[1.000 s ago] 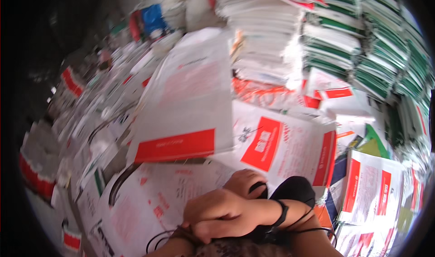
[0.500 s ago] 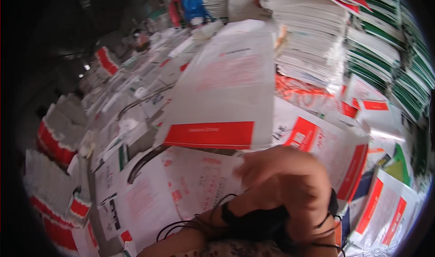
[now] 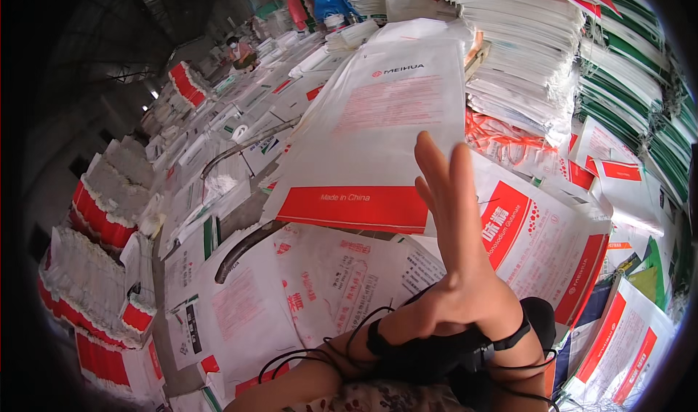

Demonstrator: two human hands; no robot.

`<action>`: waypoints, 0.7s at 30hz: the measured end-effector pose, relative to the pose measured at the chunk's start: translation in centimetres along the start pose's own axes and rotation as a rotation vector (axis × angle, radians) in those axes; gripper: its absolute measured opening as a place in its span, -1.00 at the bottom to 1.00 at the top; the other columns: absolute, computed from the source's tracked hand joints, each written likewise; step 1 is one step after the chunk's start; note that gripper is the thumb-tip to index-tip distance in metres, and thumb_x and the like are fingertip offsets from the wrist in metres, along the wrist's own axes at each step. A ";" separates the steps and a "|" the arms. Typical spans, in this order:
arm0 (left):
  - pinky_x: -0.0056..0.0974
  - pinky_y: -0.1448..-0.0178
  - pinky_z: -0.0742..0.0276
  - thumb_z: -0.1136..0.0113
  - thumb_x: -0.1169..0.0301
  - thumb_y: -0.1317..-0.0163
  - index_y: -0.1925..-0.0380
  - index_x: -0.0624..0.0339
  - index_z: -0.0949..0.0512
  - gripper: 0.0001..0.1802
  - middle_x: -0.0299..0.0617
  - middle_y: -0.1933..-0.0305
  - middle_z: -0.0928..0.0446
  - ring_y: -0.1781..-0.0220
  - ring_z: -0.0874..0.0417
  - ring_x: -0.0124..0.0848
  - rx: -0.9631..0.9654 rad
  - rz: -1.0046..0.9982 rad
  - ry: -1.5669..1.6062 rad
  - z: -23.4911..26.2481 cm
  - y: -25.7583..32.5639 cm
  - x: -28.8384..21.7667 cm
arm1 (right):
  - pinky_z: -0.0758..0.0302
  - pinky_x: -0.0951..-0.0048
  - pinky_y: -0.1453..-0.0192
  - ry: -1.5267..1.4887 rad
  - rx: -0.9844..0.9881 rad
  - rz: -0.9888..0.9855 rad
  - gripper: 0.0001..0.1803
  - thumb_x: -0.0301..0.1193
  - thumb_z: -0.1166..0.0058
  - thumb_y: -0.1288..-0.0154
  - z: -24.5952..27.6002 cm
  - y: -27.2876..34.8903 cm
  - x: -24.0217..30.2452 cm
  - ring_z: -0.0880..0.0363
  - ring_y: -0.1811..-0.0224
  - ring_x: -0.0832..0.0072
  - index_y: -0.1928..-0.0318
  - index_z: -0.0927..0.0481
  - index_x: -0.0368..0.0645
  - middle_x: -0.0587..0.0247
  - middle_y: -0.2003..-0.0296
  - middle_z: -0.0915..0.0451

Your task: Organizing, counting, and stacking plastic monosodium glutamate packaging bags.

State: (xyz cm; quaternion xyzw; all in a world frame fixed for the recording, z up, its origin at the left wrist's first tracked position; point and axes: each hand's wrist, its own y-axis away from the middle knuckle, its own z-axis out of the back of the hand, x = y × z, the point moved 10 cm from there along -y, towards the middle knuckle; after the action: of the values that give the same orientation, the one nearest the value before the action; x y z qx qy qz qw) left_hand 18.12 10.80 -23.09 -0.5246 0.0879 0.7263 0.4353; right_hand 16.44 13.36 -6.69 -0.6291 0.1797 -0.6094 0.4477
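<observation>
Both hands are together, low and right of centre, above a spread of flat printed sacks. My right hand (image 3: 465, 256) rises edge-on with its fingers stretched upward and nothing visibly held. My left hand (image 3: 422, 314) meets it at the palm; more outstretched fingertips show beside the right hand, and most of the left hand is hidden. Each wrist wears a black band with thin dark cords. Just beyond the hands lies a pile of white sacks (image 3: 349, 150) with a red band along the near edge. To the right is another red-and-white sack (image 3: 542, 245).
Tall stacks of white sacks (image 3: 509, 56) and green-edged sacks (image 3: 618, 85) stand at the back right. Folded red-and-white bundles (image 3: 109, 194) line the left. A dark curved strip (image 3: 247, 252) lies among the sacks. Far back, a person (image 3: 240, 54) is low among the piles.
My hands were blurred and folded over each other, with fingers bent leftward. Now the fingers stretch upward. The view has shifted slightly, and the sacks lie as before.
</observation>
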 end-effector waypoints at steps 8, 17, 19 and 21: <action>-0.01 -0.24 -0.42 -0.28 0.29 -0.21 0.01 0.14 -0.58 -0.64 -0.04 0.01 -0.62 -0.09 -0.61 -0.06 -0.018 0.015 -0.031 0.5 1.0 0.4 | 0.13 0.06 -0.63 -0.047 -0.027 -0.077 0.68 0.03 -0.64 0.33 -0.6 0.3 -2.4 0.22 -0.66 0.01 -0.59 0.39 -0.16 -0.21 -0.58 0.18; 0.00 -0.26 -0.40 -0.27 0.29 -0.23 -0.01 0.14 -0.58 -0.64 -0.05 0.00 -0.61 -0.11 -0.59 -0.07 -0.015 -0.006 -0.070 1.0 0.7 -0.2 | 0.09 0.05 -0.63 -0.014 0.012 -0.101 0.60 0.15 -0.52 0.23 -1.6 0.6 -3.0 0.16 -0.64 0.01 -0.59 0.35 -0.17 -0.18 -0.58 0.14; 0.00 -0.26 -0.40 -0.27 0.28 -0.23 -0.01 0.14 -0.57 -0.64 -0.05 0.00 -0.61 -0.11 -0.59 -0.07 -0.012 -0.012 -0.082 1.1 0.6 -0.5 | 0.09 0.05 -0.63 -0.016 0.017 -0.102 0.59 0.16 -0.52 0.23 -1.5 0.6 -3.0 0.16 -0.64 0.01 -0.59 0.35 -0.17 -0.18 -0.58 0.14; 0.00 -0.27 -0.39 -0.27 0.28 -0.23 -0.01 0.14 -0.57 -0.64 -0.05 -0.01 -0.61 -0.12 -0.59 -0.07 -0.006 -0.018 -0.090 1.1 0.5 -0.6 | -0.03 -0.13 -0.57 0.069 0.042 -0.091 0.67 0.44 -0.37 0.30 -1.6 0.8 -3.2 0.16 -0.64 -0.07 -0.59 0.43 -0.05 -0.24 -0.57 0.15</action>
State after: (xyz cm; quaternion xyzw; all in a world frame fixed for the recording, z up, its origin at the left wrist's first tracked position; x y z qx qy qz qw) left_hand 17.04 10.79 -22.25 -0.4934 0.0613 0.7456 0.4437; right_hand 14.56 14.84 -9.49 -0.6057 0.1537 -0.6542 0.4261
